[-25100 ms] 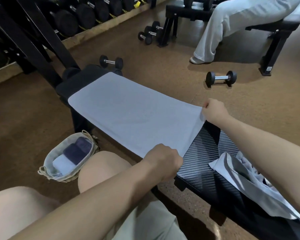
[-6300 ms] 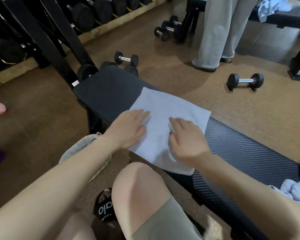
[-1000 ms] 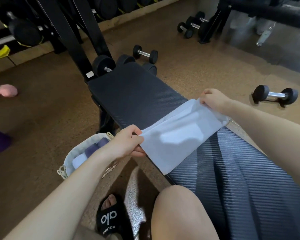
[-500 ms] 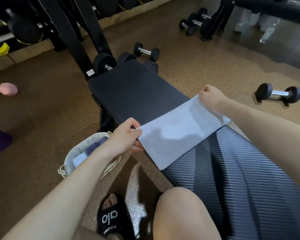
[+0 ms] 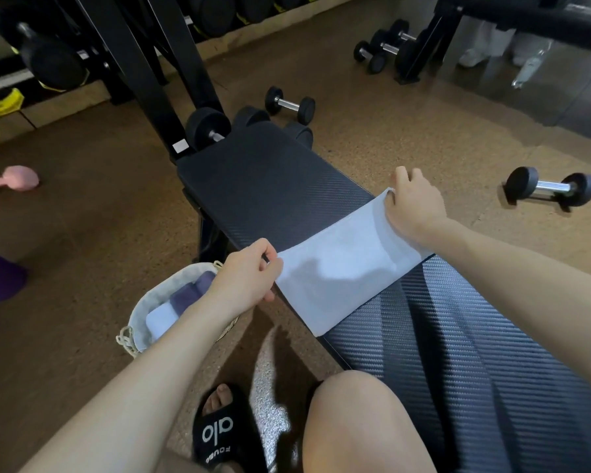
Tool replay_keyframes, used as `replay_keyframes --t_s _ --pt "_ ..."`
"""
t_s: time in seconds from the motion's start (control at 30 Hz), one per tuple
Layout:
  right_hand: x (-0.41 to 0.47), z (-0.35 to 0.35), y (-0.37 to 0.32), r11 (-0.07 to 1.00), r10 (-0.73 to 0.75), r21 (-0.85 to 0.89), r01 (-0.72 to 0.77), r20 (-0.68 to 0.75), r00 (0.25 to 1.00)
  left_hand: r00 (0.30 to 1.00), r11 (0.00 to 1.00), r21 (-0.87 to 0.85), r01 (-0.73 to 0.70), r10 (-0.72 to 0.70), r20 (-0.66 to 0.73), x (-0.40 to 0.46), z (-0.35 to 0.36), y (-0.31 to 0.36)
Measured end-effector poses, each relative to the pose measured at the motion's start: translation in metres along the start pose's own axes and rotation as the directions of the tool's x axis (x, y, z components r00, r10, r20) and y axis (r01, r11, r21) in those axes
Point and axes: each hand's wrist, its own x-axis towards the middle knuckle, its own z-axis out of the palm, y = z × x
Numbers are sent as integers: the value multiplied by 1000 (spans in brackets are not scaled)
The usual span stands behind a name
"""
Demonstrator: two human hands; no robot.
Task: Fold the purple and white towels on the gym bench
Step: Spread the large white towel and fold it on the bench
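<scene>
A pink dumbbell (image 5: 12, 180) lies at the far left of the gym floor, well apart from the work. Nearer the bench, a lined woven basket (image 5: 140, 312) sits on the floor holding a rolled purple towel (image 5: 190, 293) and a rolled white towel (image 5: 162, 319) side by side, partly hidden behind the person's forearm. The left hand (image 5: 248, 279) pinches the near corner of a folded white towel (image 5: 342, 264), thumb and fingers curled onto the cloth at the bench's near edge. The towel lies as a narrow band across the black padded gym bench (image 5: 273, 179), its near end hanging slightly over the edge and its surface dimpled with soft shadows. The right hand (image 5: 411, 206) grips the far corner, fingers curled down over the fabric at the bench's far edge. Beyond it, a black dumbbell (image 5: 551, 187) rests on the floor.

The cloth looks light and limp, with no stiffness of its own; it likely sags wherever it is unsupported and keeps a crease only when pressed flat. The textured bench cover probably gives enough friction to stop it sliding. Corners and the layered edges seem the right places to hold, so the layers stay aligned for the next fold; a pinch in mid-panel would likely bunch it.
</scene>
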Motion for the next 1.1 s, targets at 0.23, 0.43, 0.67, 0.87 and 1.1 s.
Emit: replay_keyframes --t_s 0.23,0.43,0.67,0.87,1.1 --pt "-71 14 -48 878 -471 45 476 -93 877 966 908 360 -216 252 -56 7 11 16" --pt "-74 13 -49 945 -328 38 326 80 941 982 960 242 -144 169 -84 17 14 12" --pt "-65 13 -40 953 -297 -51 298 16 955 972 982 126 -144 165 -170 23 16 12" --pt "-23 -6 -19 999 35 30 -37 74 997 983 977 182 -108 132 -128 23 20 6" --pt "7 -1 4 895 275 326 -305 137 952 987 978 185 -92 115 -115 20 16 5"
